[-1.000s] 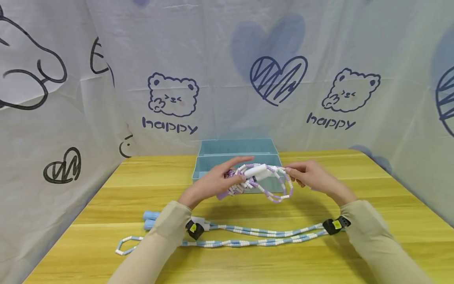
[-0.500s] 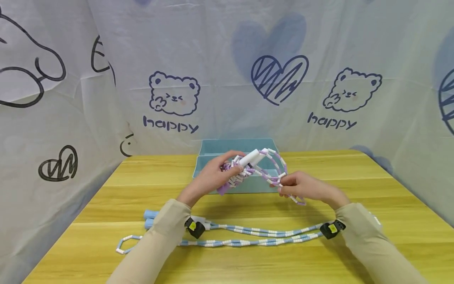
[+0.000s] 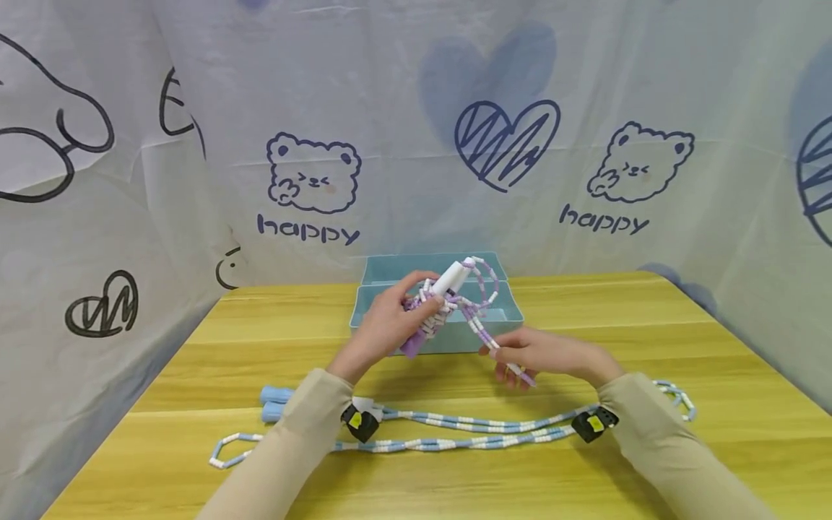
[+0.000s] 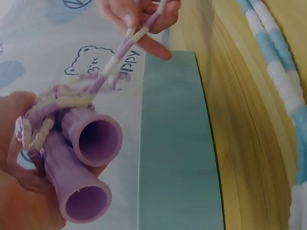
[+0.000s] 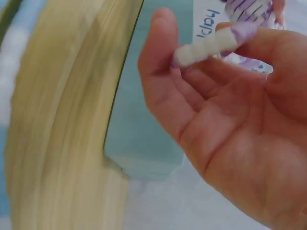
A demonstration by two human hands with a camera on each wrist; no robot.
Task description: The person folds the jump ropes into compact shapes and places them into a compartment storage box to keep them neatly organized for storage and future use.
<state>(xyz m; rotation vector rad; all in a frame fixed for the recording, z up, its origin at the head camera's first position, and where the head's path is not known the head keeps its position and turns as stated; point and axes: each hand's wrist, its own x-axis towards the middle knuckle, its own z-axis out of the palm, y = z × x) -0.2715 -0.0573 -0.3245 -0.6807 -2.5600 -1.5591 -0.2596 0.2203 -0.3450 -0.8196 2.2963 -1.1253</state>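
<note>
A purple-and-white beaded jump rope [image 3: 429, 321] is bundled in my left hand [image 3: 385, 325], which grips it around its handles. Two hollow purple handle ends [image 4: 86, 201] point toward the camera in the left wrist view, and the white handle parts [image 3: 450, 278] point up and right in the head view. Beads are wrapped round the middle of the bundle. My right hand [image 3: 546, 354] pinches a doubled strand [image 3: 479, 328] of the rope between thumb and fingers, right of the bundle. A loose loop [image 3: 495, 278] of beads arches above that strand.
Behind the hands stands an open light-blue box [image 3: 513, 310] at the table's back edge. A blue-and-white beaded jump rope [image 3: 455, 446] lies stretched across the wooden table [image 3: 416, 491] under both forearms. A printed curtain [image 3: 416, 180] hangs close behind.
My right hand has moved down and slightly left, now pinching a strand lower. The white handle parts have tilted more upright, and the loop has shifted up and left.
</note>
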